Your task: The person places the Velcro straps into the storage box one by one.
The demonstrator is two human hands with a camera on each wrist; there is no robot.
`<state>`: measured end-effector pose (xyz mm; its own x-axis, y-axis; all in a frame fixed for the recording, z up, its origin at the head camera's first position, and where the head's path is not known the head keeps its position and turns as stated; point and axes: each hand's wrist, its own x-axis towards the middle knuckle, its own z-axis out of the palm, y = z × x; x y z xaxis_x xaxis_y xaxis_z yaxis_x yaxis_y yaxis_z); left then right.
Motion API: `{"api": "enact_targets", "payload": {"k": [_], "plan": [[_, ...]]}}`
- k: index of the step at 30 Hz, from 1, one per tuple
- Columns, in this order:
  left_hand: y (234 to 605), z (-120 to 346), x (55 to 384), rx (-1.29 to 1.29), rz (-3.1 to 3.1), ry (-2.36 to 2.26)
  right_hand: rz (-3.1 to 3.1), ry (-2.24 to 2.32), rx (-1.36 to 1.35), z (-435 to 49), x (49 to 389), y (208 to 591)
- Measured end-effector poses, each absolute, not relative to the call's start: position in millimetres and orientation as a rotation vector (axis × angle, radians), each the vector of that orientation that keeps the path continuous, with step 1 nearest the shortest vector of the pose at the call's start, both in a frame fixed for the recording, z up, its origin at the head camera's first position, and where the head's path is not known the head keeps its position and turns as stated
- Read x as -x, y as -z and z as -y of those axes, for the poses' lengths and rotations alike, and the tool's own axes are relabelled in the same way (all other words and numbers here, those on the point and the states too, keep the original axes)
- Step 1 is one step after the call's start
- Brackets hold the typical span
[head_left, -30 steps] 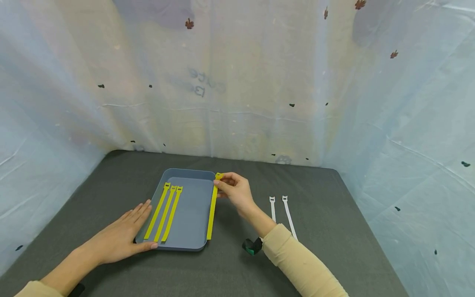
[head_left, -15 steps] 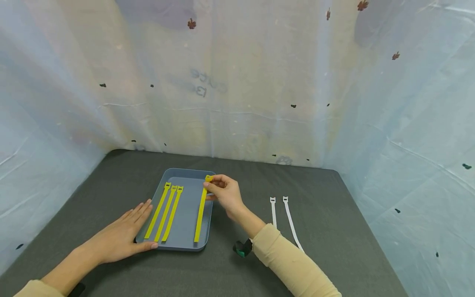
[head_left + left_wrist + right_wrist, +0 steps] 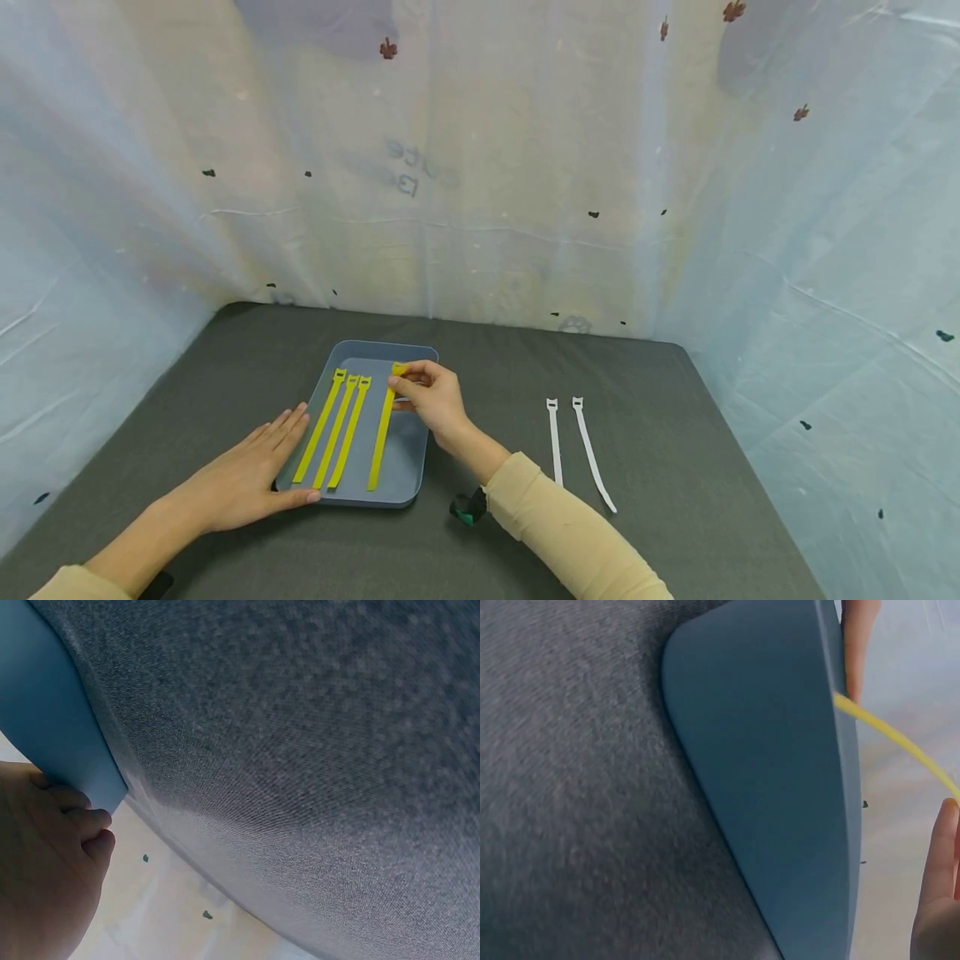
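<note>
The tray (image 3: 408,450), shallow and grey-blue with rounded corners, lies flat on the bench (image 3: 487,346), which has a dark grey cloth surface. The left hand (image 3: 247,471) is placed at the tray's near left corner: its fingers are extended along the left side, and its thumb, held wide of them, lies at the near edge. The right hand (image 3: 437,404) is over the right half of the tray. Its fingers are narrow, pinching the slotted head end of a held yellow strap (image 3: 382,442) between thumb and fingers. This strap is over the tray floor and slants toward the near edge; in the right wrist view it runs in a shallow bow from the tray rim up to the fingers. Three further yellow straps lie inside the tray to the left of the held one, side by side and roughly parallel, with slotted heads at the far end: a left strap (image 3: 318,429), a middle strap (image 3: 335,433) and a right strap (image 3: 349,433). Two white straps (image 3: 555,442) lie on the bench to the right of the tray, well apart from it, heads at the far end; the outer one is slightly curved. The right forearm wears a beige sleeve (image 3: 577,529), with a black and green device (image 3: 468,507) beside its cuff. Pale sheeting (image 3: 480,167) with small dark marks stands behind the bench.
</note>
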<state>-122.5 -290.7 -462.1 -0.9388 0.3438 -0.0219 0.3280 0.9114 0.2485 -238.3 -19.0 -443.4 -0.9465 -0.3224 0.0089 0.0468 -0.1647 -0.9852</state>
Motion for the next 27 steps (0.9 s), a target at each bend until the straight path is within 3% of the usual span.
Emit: {"api": "enact_targets", "payload": {"k": [14,27], "plan": [[463,290,122,-0.499,-2.998,-0.391,-1.937,2.133,0.257,38,241,458],[464,291,122,-0.504,-3.004,-0.389,-2.198,1.907,0.419,49,248,469]]}}
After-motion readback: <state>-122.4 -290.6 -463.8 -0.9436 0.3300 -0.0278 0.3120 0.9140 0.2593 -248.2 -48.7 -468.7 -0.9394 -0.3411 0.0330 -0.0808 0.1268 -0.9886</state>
